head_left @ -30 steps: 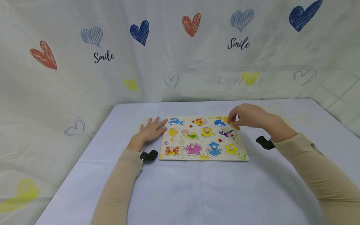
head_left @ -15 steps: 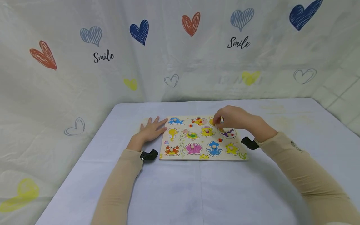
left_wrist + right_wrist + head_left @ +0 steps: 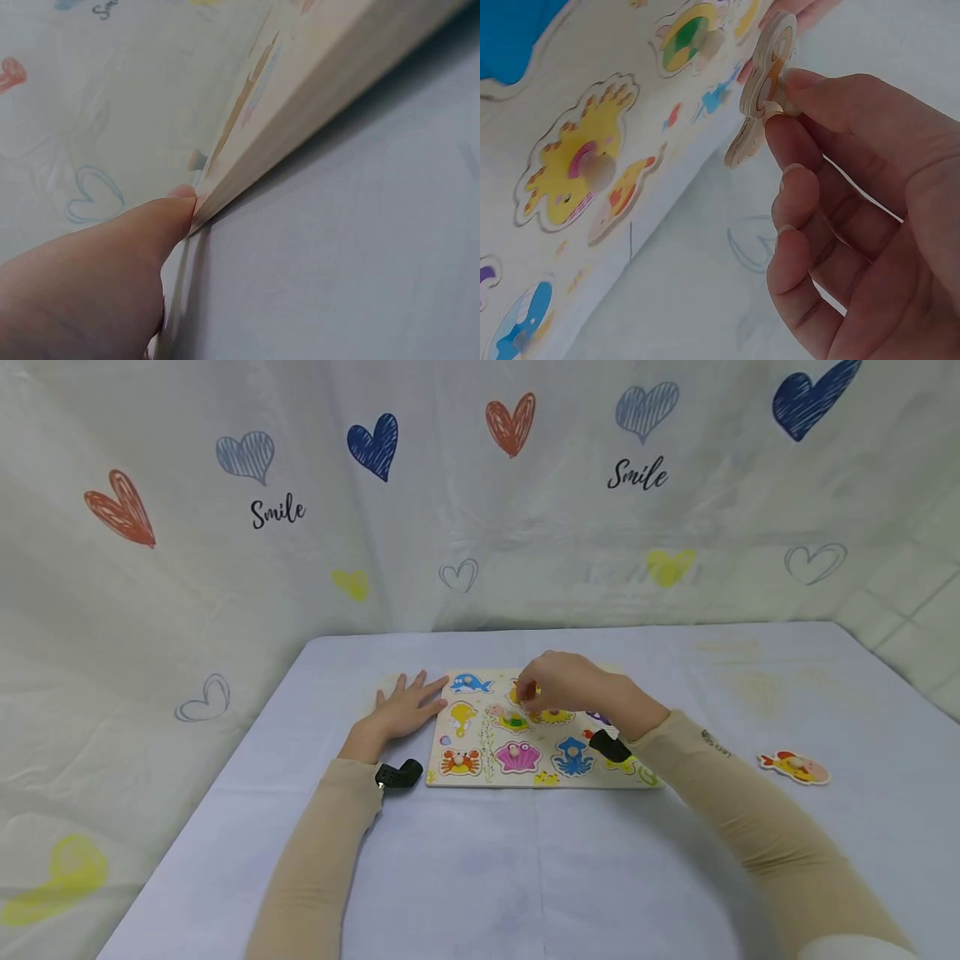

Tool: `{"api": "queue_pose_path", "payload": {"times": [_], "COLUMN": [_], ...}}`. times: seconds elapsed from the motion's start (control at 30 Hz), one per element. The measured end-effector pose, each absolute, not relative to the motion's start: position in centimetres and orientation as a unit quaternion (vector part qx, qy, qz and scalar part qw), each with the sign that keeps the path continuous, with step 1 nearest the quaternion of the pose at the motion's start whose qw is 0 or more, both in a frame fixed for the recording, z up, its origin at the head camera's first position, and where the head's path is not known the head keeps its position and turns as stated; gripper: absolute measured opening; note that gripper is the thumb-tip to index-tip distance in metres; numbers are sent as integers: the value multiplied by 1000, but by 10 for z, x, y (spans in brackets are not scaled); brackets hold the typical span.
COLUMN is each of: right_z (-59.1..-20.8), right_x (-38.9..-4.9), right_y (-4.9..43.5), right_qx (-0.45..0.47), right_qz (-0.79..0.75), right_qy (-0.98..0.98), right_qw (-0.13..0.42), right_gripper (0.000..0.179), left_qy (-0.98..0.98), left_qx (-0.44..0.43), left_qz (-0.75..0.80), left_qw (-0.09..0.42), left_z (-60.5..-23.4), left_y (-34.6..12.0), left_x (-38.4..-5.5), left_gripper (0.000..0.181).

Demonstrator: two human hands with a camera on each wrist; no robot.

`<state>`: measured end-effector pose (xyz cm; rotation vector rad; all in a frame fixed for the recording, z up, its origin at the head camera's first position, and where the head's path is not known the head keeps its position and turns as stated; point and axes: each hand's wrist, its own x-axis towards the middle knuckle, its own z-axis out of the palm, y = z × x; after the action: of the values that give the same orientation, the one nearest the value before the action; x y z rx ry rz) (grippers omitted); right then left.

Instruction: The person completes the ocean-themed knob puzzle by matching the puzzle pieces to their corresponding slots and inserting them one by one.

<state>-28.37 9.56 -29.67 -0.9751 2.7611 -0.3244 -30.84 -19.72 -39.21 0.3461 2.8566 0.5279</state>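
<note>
A wooden peg puzzle board with sea animal pictures lies on the table. My left hand rests flat beside its left edge, fingers spread, and the thumb touches the board's edge. Over the board's upper middle, my right hand pinches a yellow-orange wooden puzzle piece between thumb and fingertips. That piece is tilted on edge and mostly hidden from the head view. In the right wrist view, the fish-shaped recess shows no knob, while the octopus piece has one.
A red and yellow fish puzzle piece lies on the white tablecloth to the right, beyond my right forearm. Behind the table hangs a pale curtain printed with hearts. A dark camera mount on my right wrist overlaps the board.
My right hand has moved left across the board from its upper right corner, carrying the puzzle piece. The fish piece on the right has come into view. My left hand has stayed put.
</note>
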Motion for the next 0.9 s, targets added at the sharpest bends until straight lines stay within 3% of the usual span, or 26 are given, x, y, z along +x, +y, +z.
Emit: {"api": "queue_pose_path", "payload": {"times": [0.9], "right_z": [-319], "right_x": [-311], "right_y": [6], "right_qx": [-345], "right_qz": [-81], "right_qy": [926], "right_qw": [130], "right_gripper": [13], "left_qy": [970], "left_qx": [121], "left_qz": [180], "left_qw": [109], "left_z": [-391], "left_y": [-199], "left_x": [-308], "left_gripper": [63]}}
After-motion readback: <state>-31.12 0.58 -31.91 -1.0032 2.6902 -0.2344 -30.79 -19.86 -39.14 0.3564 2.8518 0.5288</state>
